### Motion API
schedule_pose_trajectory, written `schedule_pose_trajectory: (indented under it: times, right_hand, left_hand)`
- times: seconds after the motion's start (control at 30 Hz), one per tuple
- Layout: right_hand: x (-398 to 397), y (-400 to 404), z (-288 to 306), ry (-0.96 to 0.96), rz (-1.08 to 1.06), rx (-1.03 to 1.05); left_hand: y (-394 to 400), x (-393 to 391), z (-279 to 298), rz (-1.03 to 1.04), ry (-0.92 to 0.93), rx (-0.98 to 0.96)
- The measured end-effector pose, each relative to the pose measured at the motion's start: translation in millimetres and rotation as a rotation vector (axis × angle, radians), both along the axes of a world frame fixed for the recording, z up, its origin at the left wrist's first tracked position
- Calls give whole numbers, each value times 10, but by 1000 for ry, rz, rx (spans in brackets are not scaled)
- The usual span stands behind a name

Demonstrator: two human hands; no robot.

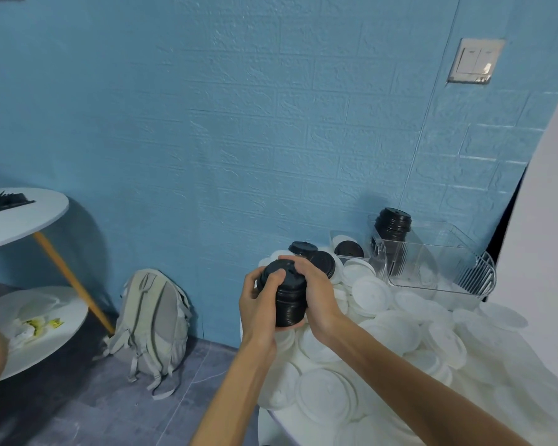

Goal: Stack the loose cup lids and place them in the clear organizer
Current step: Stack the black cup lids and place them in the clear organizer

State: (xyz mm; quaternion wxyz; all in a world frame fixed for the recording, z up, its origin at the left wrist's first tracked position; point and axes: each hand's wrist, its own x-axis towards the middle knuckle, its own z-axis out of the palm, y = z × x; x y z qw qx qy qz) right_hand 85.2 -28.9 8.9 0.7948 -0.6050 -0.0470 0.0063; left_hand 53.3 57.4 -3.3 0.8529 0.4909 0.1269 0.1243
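Both hands hold one stack of black cup lids (287,297) above the table's left edge. My left hand (258,300) grips its left side with the thumb on top. My right hand (319,291) wraps its right side. Loose black lids (322,260) lie just behind the hands, one more (348,249) further right. A heap of loose white lids (384,336) covers the table. The clear organizer (432,265) stands at the back right by the wall. Another stack of black lids (393,223) stands in its far left corner.
A blue brick-pattern wall (239,123) runs behind the table. A grey backpack (152,320) leans against it on the floor at left. A round white two-tier side table (20,217) with wooden legs stands at far left. A white panel (548,220) borders the right.
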Motion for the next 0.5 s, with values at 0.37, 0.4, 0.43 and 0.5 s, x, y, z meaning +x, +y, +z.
schedule_pose_trajectory:
  times: [0.37, 0.4, 0.43, 0.5]
  right_hand:
    - [225, -96, 101, 20, 146, -269]
    - [301, -128, 120, 11, 130, -301]
    - [383, -165, 131, -3, 96, -338]
    - [569, -247, 91, -67, 0, -535]
  left_hand:
    - [149, 49, -88, -19, 12, -36]
    - [191, 63, -105, -12, 11, -29]
    - [236, 71, -119, -4, 13, -26]
    - [333, 82, -133, 6, 20, -33]
